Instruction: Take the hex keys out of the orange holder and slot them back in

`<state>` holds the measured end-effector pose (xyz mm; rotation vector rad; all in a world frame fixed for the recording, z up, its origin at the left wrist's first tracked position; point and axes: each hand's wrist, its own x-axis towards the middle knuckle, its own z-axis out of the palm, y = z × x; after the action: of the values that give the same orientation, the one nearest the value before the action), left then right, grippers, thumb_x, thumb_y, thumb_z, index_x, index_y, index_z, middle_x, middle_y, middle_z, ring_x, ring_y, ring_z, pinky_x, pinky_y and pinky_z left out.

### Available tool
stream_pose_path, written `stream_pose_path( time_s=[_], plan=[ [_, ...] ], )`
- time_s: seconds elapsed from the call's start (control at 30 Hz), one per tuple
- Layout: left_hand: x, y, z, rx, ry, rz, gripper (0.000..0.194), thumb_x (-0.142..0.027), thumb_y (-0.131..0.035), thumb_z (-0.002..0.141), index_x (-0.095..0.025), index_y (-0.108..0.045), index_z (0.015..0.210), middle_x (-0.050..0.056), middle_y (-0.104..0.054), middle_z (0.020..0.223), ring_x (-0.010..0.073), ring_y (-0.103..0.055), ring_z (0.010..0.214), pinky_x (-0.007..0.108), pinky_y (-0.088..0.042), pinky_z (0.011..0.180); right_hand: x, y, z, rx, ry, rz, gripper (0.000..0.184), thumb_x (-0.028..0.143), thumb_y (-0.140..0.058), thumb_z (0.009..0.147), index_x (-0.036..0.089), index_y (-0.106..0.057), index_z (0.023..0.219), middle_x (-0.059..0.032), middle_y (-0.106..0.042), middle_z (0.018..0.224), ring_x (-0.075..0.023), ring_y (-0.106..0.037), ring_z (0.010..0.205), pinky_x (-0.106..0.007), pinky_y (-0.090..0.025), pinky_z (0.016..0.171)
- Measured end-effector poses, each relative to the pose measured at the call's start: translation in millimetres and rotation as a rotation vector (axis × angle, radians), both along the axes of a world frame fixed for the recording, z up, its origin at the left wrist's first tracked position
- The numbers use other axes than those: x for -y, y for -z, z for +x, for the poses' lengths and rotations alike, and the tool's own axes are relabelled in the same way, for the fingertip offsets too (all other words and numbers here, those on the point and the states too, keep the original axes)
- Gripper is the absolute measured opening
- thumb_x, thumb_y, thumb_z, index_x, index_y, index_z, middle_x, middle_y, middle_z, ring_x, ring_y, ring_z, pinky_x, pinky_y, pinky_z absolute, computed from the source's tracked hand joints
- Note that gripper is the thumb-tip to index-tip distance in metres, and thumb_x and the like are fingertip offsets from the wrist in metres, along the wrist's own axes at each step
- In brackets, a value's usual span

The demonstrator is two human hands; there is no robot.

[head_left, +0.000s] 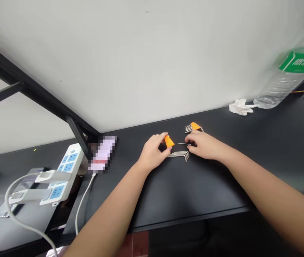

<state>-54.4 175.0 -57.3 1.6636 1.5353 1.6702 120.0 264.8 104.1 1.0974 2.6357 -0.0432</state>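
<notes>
Both hands are at work over a set of hex keys on the black desk point(221, 185). The left hand point(152, 152) is curled around an orange holder point(168, 141), thumb and fingers closed on it, the holder's tip poking out toward three o'clock. The right hand point(204, 144) pinches one thin hex key point(183, 144) by its end, fingers nearly closed, the shaft pointing toward nine o'clock at the holder. Just below, at six o'clock from that key, a loose bundle of hex keys point(180, 154) lies flat on the desk. A second orange holder point(193, 127), already filled with keys, sits at twelve o'clock from the right hand.

I judge the step to be seating a key into the holder. That calls for lining the thin shaft up with a matching slot and pressing it straight in, holder kept steady.
</notes>
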Motion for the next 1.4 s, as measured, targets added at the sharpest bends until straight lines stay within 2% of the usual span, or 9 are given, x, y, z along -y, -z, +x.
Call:
stream_pose_path(
  time_s=[0.2,0.37,0.53,0.67,0.83,1.1,1.4],
  plan=[
    [-0.7,1.0,-0.3,0.012,0.01,0.019,0.05,-0.023,-0.071,0.085,-0.023,-0.057,0.133,0.003,-0.07,0.102,0.0196,-0.065,0.094,0.036,-0.054,0.088,18.9,0.8,-8.2,0.03,-0.056,-0.141,0.013,0.018,-0.061,0.085,0.02,-0.07,0.094,-0.006,-0.064,0.099,-0.0161,-0.06,0.075,-0.029,-0.047,0.068],
    [-0.4,1.4,-0.7,0.02,0.035,0.048,0.05,-0.021,-0.07,0.084,-0.022,-0.056,0.133,0.004,-0.069,0.103,0.0195,-0.064,0.094,0.036,-0.054,0.088,30.5,1.3,-10.6,0.005,-0.07,-0.184,0.013,0.016,-0.058,0.086,0.021,-0.068,0.091,-0.0042,-0.063,0.095,-0.0152,-0.059,0.074,-0.029,-0.046,0.068],
    [3.9,-7.1,1.4,-0.015,0.114,0.084,0.048,-0.026,-0.07,0.086,-0.023,-0.057,0.132,0.004,-0.07,0.104,0.0193,-0.064,0.092,0.035,-0.054,0.086,26.1,7.3,-14.7,-0.272,-0.073,-0.115,0.014,0.02,-0.058,0.091,0.02,-0.068,0.102,-0.005,-0.066,0.095,-0.0163,-0.061,0.08,-0.03,-0.049,0.074],
    [6.9,-14.2,3.5,-0.037,0.181,0.126,0.046,-0.025,-0.069,0.086,-0.023,-0.057,0.131,0.004,-0.07,0.105,0.0193,-0.064,0.092,0.035,-0.053,0.085,23.8,13.0,-19.9,-0.389,-0.062,-0.09,0.015,0.019,-0.055,0.093,0.019,-0.07,0.093,-0.0039,-0.067,0.088,-0.0155,-0.061,0.077,-0.029,-0.047,0.073],
    [7.3,-14.5,3.4,-0.055,0.189,0.128,0.048,-0.022,-0.069,0.084,-0.022,-0.057,0.13,0.004,-0.07,0.107,0.02,-0.063,0.094,0.036,-0.052,0.087,25.3,18.8,-23.0,-0.387,0.098,-0.113,0.012,0.018,-0.059,0.083,0.019,-0.068,0.075,-0.0003,-0.067,0.072,-0.0139,-0.058,0.064,-0.027,-0.043,0.06],
    [8.2,-16.6,2.4,-0.076,0.216,0.089,0.044,-0.021,-0.068,0.083,-0.023,-0.058,0.126,0.003,-0.07,0.103,0.02,-0.061,0.091,0.035,-0.051,0.086,27.1,19.0,-24.9,-0.421,0.284,-0.2,0.008,0.021,-0.059,0.074,0.02,-0.065,0.069,0.0022,-0.064,0.065,-0.0132,-0.056,0.059,-0.026,-0.042,0.055],
    [7.5,-15.7,0.9,-0.078,0.216,0.098,0.044,-0.021,-0.068,0.084,-0.022,-0.058,0.127,0.004,-0.069,0.103,0.0202,-0.06,0.092,0.036,-0.051,0.086,22.4,20.8,-22.1,-0.443,0.309,-0.344,0.016,0.027,-0.058,0.08,0.02,-0.072,0.082,-0.0006,-0.071,0.076,-0.0153,-0.062,0.066,-0.027,-0.045,0.06]
  ],
)
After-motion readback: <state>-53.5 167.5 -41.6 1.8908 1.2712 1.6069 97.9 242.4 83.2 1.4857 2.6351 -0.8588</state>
